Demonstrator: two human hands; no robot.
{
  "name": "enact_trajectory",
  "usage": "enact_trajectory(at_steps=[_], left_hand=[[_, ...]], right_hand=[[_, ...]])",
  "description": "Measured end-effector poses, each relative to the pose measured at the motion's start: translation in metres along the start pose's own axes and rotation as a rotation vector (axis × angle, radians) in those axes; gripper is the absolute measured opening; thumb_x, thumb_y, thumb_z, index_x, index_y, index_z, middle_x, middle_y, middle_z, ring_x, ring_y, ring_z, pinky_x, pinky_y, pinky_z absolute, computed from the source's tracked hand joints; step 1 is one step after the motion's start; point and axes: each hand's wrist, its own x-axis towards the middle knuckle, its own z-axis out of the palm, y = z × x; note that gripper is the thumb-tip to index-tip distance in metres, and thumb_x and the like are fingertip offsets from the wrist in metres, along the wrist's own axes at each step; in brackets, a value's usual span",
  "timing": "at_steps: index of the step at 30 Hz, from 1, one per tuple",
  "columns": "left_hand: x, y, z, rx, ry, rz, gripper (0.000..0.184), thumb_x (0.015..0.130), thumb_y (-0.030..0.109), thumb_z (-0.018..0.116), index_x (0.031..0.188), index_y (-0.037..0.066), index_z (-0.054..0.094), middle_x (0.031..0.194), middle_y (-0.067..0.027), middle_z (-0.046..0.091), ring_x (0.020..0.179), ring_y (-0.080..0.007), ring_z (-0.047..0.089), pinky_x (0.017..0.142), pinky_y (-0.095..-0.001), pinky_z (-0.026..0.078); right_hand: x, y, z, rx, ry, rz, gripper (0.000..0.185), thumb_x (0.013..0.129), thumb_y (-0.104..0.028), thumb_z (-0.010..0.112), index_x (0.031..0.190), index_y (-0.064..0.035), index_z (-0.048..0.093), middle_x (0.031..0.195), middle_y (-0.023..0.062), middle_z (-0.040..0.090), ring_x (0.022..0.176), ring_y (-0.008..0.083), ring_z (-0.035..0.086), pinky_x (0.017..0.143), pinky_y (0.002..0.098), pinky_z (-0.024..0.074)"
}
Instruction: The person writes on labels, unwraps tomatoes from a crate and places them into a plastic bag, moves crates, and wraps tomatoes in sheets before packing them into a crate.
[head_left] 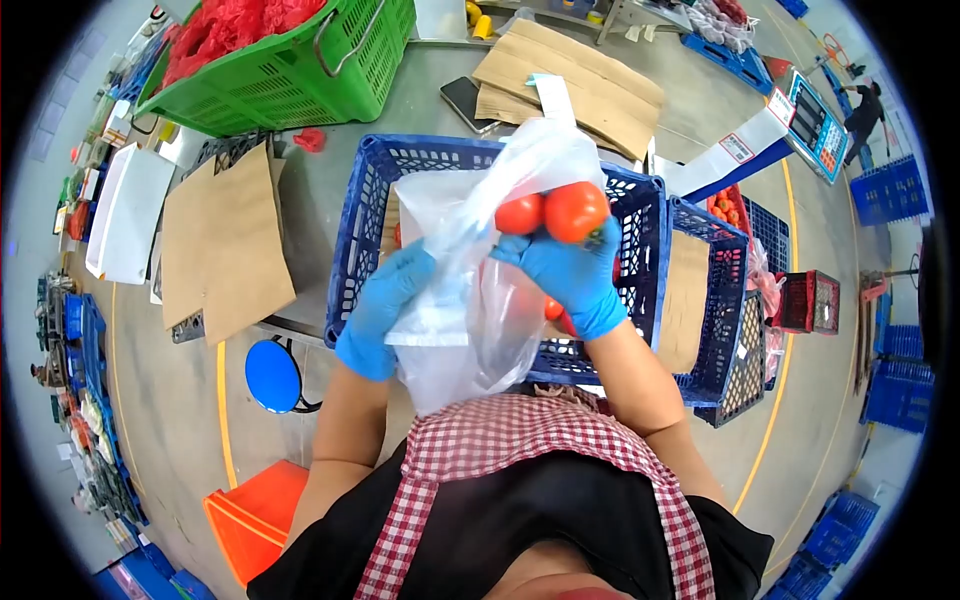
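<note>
My left hand [392, 300], in a blue glove, is closed on the side of a clear plastic bag [440, 340]. My right hand [575, 275], gloved too, cups two red tomatoes [577, 212] at the bag's mouth. Part of the bag's film rises behind the fruit. Both hands are above a blue crate [350, 230] with lattice walls. A few more tomatoes [553, 308] show low in the crate, partly hidden by the bag and my right hand. How much is inside the bag I cannot make out.
A green basket [290, 90] of red netting stands at the upper left. Flat cardboard [590, 75] and a phone [465, 104] lie beyond the crate. A scale [815, 125] rises at upper right. Beside the crate is another blue crate [720, 300]. A blue stool [272, 376] stands lower left.
</note>
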Motion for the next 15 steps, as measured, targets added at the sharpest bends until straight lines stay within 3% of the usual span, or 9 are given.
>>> enact_trajectory(at_steps=[1, 2, 3, 6, 7, 8, 10, 12, 15], left_hand=[[0.003, -0.008, -0.014, -0.021, -0.037, -0.031, 0.047, 0.088, 0.023, 0.055, 0.127, -0.002, 0.045, 0.116, -0.0108, 0.056, 0.100, -0.0183, 0.057, 0.088, -0.0303, 0.046], [0.004, -0.007, -0.008, 0.064, 0.057, -0.025, 0.047, 0.089, 0.025, 0.053, 0.127, -0.001, 0.045, 0.116, -0.0107, 0.055, 0.101, -0.0184, 0.057, 0.088, -0.0304, 0.046], [0.006, -0.006, -0.001, 0.149, 0.152, -0.027, 0.046, 0.090, 0.026, 0.052, 0.128, 0.000, 0.044, 0.116, -0.0106, 0.055, 0.102, -0.0185, 0.056, 0.089, -0.0305, 0.046], [0.029, -0.001, 0.034, 0.340, 0.205, 0.274, 0.044, 0.091, 0.024, 0.051, 0.128, 0.001, 0.044, 0.118, -0.0097, 0.054, 0.105, -0.0184, 0.055, 0.090, -0.0308, 0.045], [0.045, 0.006, 0.037, 0.268, 0.188, 0.129, 0.046, 0.092, 0.017, 0.047, 0.132, -0.004, 0.037, 0.130, -0.0119, 0.047, 0.118, -0.0208, 0.046, 0.102, -0.0307, 0.034], [0.072, 0.001, 0.019, -0.064, 0.092, 0.058, 0.046, 0.092, 0.015, 0.047, 0.133, -0.003, 0.037, 0.131, -0.0107, 0.046, 0.119, -0.0201, 0.046, 0.102, -0.0305, 0.035], [0.110, -0.003, 0.022, 0.169, -0.012, 0.119, 0.046, 0.090, 0.016, 0.050, 0.131, -0.002, 0.040, 0.125, -0.0095, 0.051, 0.114, -0.0182, 0.050, 0.097, -0.0306, 0.040], [0.158, -0.016, 0.001, 0.364, 0.014, 0.116, 0.044, 0.088, 0.020, 0.055, 0.126, 0.000, 0.046, 0.114, -0.0068, 0.057, 0.102, -0.0164, 0.056, 0.090, -0.0286, 0.044], [0.168, -0.010, -0.011, 0.736, 0.098, 0.052, 0.042, 0.089, 0.031, 0.053, 0.117, -0.001, 0.054, 0.103, -0.0074, 0.061, 0.093, -0.0173, 0.059, 0.083, -0.0287, 0.046]], right_hand=[[0.003, -0.005, 0.001, -0.080, 0.006, 0.035, 0.058, 0.073, -0.038, 0.068, 0.117, -0.0044, 0.052, 0.113, 0.0086, 0.056, 0.105, 0.0239, 0.054, 0.094, 0.0367, 0.0417], [0.006, -0.001, -0.006, 0.107, -0.016, 0.068, 0.057, 0.073, -0.035, 0.070, 0.116, -0.0013, 0.053, 0.110, 0.0103, 0.058, 0.102, 0.0237, 0.056, 0.093, 0.0344, 0.0425], [0.003, -0.006, -0.002, -0.346, 0.154, 0.019, 0.061, 0.071, -0.036, 0.072, 0.113, 0.0037, 0.053, 0.107, 0.0094, 0.060, 0.101, 0.0223, 0.057, 0.090, 0.0337, 0.0449], [0.014, 0.004, -0.044, -1.485, 0.213, -0.235, 0.056, 0.062, -0.041, 0.074, 0.102, -0.0033, 0.064, 0.098, 0.0179, 0.063, 0.089, 0.0305, 0.060, 0.081, 0.0378, 0.0477], [0.017, 0.001, -0.057, -1.469, 0.135, -0.109, 0.055, 0.062, -0.042, 0.073, 0.101, -0.0057, 0.064, 0.098, 0.0185, 0.063, 0.088, 0.0320, 0.060, 0.081, 0.0380, 0.0472], [0.024, -0.001, -0.068, -1.449, 0.058, 0.013, 0.053, 0.061, -0.043, 0.072, 0.101, -0.0081, 0.065, 0.098, 0.0190, 0.063, 0.086, 0.0336, 0.060, 0.081, 0.0382, 0.0468], [0.050, 0.036, -0.127, -1.534, -0.029, 0.076, 0.044, 0.067, -0.037, 0.066, 0.101, -0.0102, 0.065, 0.101, 0.0139, 0.064, 0.093, 0.0334, 0.060, 0.082, 0.0370, 0.0468], [0.057, 0.036, -0.144, -1.478, -0.001, 0.183, 0.043, 0.069, -0.033, 0.065, 0.103, -0.0072, 0.064, 0.102, 0.0180, 0.063, 0.094, 0.0343, 0.060, 0.081, 0.0368, 0.0473], [0.043, 0.009, -0.122, -1.391, 0.287, 0.245, 0.036, 0.078, -0.018, 0.060, 0.110, -0.0004, 0.059, 0.098, 0.0146, 0.064, 0.088, 0.0210, 0.062, 0.078, 0.0292, 0.0469]])
